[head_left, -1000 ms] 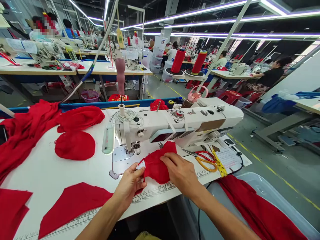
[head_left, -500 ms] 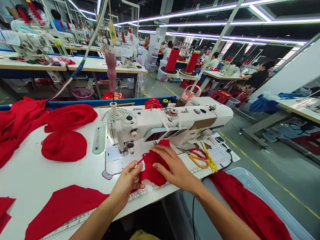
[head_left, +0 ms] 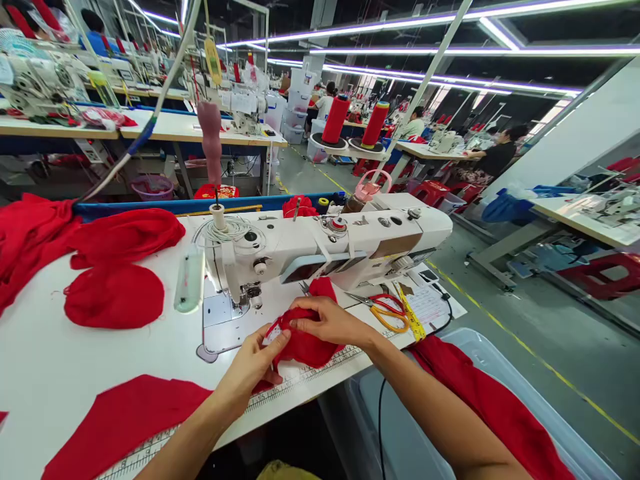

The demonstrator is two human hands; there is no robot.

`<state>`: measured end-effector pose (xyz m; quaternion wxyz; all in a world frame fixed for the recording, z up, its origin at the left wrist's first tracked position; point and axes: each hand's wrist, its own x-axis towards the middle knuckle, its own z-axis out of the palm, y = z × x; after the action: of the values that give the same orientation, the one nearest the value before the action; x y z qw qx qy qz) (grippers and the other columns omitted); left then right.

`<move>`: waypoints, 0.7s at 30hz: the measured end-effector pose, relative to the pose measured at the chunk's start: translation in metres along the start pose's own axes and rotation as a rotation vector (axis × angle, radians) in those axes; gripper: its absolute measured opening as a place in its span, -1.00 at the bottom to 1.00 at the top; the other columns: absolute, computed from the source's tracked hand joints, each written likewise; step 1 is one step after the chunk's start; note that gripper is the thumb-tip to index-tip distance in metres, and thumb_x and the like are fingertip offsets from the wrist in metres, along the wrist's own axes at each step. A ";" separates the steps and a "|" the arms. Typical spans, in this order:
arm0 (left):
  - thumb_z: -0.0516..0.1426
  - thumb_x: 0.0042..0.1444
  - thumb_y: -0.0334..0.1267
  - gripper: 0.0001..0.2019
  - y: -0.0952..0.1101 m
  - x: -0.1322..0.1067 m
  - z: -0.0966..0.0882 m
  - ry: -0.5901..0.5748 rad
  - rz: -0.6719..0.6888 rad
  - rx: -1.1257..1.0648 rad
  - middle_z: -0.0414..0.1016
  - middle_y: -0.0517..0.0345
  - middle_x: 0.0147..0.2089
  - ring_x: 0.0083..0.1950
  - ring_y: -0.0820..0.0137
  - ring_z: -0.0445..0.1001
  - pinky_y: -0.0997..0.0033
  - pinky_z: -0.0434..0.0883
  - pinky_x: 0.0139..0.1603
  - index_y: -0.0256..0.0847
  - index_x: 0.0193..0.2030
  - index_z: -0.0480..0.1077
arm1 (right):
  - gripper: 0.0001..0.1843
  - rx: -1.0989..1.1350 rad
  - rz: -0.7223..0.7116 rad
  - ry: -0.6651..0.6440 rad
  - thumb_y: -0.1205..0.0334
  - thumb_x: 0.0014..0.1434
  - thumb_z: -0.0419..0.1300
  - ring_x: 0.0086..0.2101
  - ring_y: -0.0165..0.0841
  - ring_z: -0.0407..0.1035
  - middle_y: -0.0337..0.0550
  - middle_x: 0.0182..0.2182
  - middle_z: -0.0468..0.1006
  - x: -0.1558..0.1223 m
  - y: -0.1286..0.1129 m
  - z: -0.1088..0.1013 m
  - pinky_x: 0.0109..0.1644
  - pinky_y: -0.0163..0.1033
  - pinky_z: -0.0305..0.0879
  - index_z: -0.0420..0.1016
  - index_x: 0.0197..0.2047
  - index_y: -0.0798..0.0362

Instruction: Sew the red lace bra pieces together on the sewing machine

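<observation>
A person's left hand (head_left: 254, 359) and right hand (head_left: 333, 325) grip red cloth (head_left: 307, 350) between their fingers, near its white patch (head_left: 271, 333), before a sewing machine (head_left: 350, 230) on a white tabletop (head_left: 170, 353).

Sewing m/c (head_left: 320, 243) up on the bench (head_left: 170, 353), going round it now: L of m/c, near cloth pc (head_left: 115, 300), far cloth pc (head_left: 133, 230) just behind that, cloth heap (head_left: 27, 240) furthest L. Front-L of m/c, cut pc (head_left: 125, 423) by the bench's front edge. Dead in front, L hand (head_left: 253, 360) & R hand (head_left: 333, 323), held cloth (head_left: 313, 350) btwn. Front-R of m/c: scissors (head_left: 371, 303), then tape measure (head_left: 413, 317), then paper (head_left: 434, 303). Further front-R, past bench edge, tub (head_left: 490, 357) w/ tub cloth (head_left: 480, 403) in it. Behind m/c, two thread cones (head_left: 336, 120) on a stand (head_left: 350, 152); back-L, rear bench (head_left: 195, 137).
</observation>
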<state>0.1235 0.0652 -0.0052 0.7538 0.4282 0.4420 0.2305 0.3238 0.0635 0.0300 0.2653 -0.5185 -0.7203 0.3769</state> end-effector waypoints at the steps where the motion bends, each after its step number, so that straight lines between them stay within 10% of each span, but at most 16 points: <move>1: 0.30 0.00 0.11 -0.60 0.003 0.002 -0.001 -0.004 0.074 0.106 0.30 0.32 -0.49 -0.62 0.54 0.21 0.57 0.22 -0.62 -0.15 -0.19 0.44 | -0.91 -0.025 -0.011 -0.031 0.24 0.23 0.17 -0.39 -0.44 0.23 -0.33 -0.44 0.39 0.000 -0.002 -0.001 -0.33 -0.36 0.14 0.45 -0.30 0.04; 6: 0.24 0.07 0.06 -0.66 0.012 0.007 -0.005 0.051 0.369 0.302 0.34 0.23 -0.48 -0.38 0.40 0.26 0.49 0.28 -0.34 -0.17 -0.49 0.44 | -0.71 -0.002 -0.001 -0.090 0.01 0.28 0.19 -0.42 -0.44 0.18 -0.34 -0.48 0.32 0.001 -0.004 -0.008 -0.37 -0.36 0.12 0.42 -0.34 0.06; 15: 0.20 0.13 0.20 -0.58 0.004 0.004 -0.003 -0.150 0.222 -0.007 0.50 0.15 -0.37 -0.22 0.30 0.45 0.39 0.37 -0.03 -0.14 -0.36 0.55 | -0.57 0.101 0.039 -0.018 -0.06 0.26 0.17 -0.47 -0.46 0.03 -0.38 -0.54 0.11 0.005 0.003 -0.003 -0.41 -0.32 -0.01 0.27 -0.50 0.05; 21: 0.25 0.10 0.19 -0.59 0.000 0.006 -0.005 -0.217 0.176 -0.155 0.51 0.15 -0.38 -0.27 0.36 0.46 0.41 0.39 -0.07 -0.16 -0.35 0.56 | -0.62 0.305 0.066 -0.076 -0.10 0.20 0.27 -0.39 -0.44 0.18 -0.32 -0.45 0.31 0.005 -0.001 -0.002 -0.33 -0.33 0.10 0.48 -0.30 0.09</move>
<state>0.1228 0.0717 -0.0096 0.8046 0.4284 0.2997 0.2815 0.3232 0.0686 0.0324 0.3011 -0.4809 -0.6467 0.5097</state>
